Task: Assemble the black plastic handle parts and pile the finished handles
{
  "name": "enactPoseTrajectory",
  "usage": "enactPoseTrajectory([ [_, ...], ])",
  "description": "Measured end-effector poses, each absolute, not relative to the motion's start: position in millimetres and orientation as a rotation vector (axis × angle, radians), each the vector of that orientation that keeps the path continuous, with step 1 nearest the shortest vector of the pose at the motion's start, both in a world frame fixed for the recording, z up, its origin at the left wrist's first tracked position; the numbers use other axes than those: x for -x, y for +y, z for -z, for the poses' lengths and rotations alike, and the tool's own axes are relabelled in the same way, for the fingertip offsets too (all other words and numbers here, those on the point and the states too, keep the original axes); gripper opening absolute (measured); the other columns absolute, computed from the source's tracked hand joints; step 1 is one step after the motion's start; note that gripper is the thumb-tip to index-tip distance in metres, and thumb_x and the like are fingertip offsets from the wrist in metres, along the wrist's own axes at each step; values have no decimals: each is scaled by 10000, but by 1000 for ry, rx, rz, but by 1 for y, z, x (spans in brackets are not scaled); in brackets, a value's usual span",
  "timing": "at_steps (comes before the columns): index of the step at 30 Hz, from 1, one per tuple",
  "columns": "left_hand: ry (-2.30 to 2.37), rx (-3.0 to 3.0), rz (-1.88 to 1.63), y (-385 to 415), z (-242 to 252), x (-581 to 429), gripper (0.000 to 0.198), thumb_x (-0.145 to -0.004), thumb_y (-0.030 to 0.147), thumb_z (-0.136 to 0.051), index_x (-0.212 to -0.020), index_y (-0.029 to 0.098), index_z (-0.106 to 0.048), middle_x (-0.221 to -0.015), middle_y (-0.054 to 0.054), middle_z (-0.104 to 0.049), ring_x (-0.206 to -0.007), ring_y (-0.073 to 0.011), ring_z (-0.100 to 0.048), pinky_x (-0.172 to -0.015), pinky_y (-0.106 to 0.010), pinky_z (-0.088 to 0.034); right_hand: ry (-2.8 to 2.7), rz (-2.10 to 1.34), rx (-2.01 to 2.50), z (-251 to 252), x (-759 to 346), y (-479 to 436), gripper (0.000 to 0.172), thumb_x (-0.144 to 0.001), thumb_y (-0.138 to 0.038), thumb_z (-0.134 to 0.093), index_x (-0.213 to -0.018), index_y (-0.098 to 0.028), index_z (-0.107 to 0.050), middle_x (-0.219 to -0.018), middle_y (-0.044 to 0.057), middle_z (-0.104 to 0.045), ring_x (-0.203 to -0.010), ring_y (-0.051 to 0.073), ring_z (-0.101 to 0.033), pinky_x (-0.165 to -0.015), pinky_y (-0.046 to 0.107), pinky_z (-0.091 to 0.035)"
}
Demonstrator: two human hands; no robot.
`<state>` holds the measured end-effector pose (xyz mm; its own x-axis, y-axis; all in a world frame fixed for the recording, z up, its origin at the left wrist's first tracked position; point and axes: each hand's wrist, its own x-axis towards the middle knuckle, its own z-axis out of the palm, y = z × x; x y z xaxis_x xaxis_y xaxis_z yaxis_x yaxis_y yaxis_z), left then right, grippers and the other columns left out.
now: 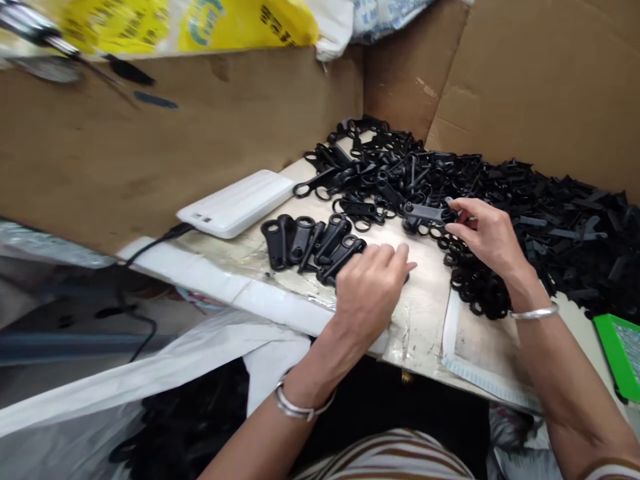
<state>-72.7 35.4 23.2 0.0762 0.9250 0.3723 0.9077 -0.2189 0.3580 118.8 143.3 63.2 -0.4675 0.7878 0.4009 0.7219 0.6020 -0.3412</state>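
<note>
My right hand (487, 233) pinches the end of a black lever-shaped plastic part (425, 213) between thumb and fingers, at the near edge of the pile. My left hand (373, 287) is curled, knuckles up, over the front of the table; a dark bit shows past its fingers, but what it holds is hidden. Just left of it lies a row of black ring-ended parts (303, 240), side by side. Behind both hands spreads a large heap of similar black parts (400, 167). Small black rings (477, 287) are clustered below my right wrist.
A white flat device (237, 200) with a black cable (150, 250) rests on the table's left. Cardboard walls (540, 80) enclose the back. At the right edge is a green-framed object (617, 357). Below the table's front edge, a whitish bag (165, 373) contains dark parts.
</note>
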Motion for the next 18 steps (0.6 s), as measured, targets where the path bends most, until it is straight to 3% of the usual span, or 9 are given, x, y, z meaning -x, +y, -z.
enactPoseTrajectory([
  [2,1784,-2132,-1251,30,-31,71,349,-967,375,-481,-1142,128,-656,-1076,-155,-704,-1028,-286,-623,-894,-408,-478,-2357,-360,1167,-81,-137,118,261,-816,-270,-687,-1068,-201,-694,-969,43,-711,-784,181,-649,-757,340,-545],
  [4,1447,-1895,-1338,26,-39,64,371,-953,395,-497,-1169,132,-646,-1127,-131,-697,-1039,-254,-626,-920,-384,-483,-2411,-579,1133,-92,-152,93,263,-822,-323,-696,-1059,-209,-704,-973,38,-714,-789,172,-658,-742,320,-556],
  [8,803,-1238,-885,20,-38,40,477,-876,418,-566,-1228,101,-615,-911,-93,-709,-684,-164,-642,-598,-278,-508,-2338,-761,1159,-93,-181,59,251,-843,-339,-683,-1064,-223,-704,-991,41,-718,-814,170,-674,-729,300,-567],
  [10,736,-973,-831,16,-29,29,552,-817,403,-636,-1252,66,-592,-845,-87,-690,-613,-140,-600,-537,-255,-466,-2197,-598,1278,-83,-199,52,208,-862,-320,-656,-1040,-225,-706,-990,44,-716,-839,179,-676,-750,317,-562],
  [14,798,-734,-893,5,-9,17,637,-740,353,-753,-1276,62,-567,-903,-88,-683,-610,-86,-519,-568,-231,-412,-2093,-116,1482,-56,-226,46,142,-895,-291,-609,-955,-216,-714,-953,53,-707,-828,193,-662,-765,351,-544],
  [18,722,-552,-890,-3,-5,13,656,-749,445,-766,-1278,116,-562,-1061,-109,-652,-751,-125,-584,-623,-239,-445,-2325,52,1491,-30,-219,46,215,-915,-266,-593,-1104,-204,-673,-1136,91,-668,-992,240,-634,-842,388,-536],
])
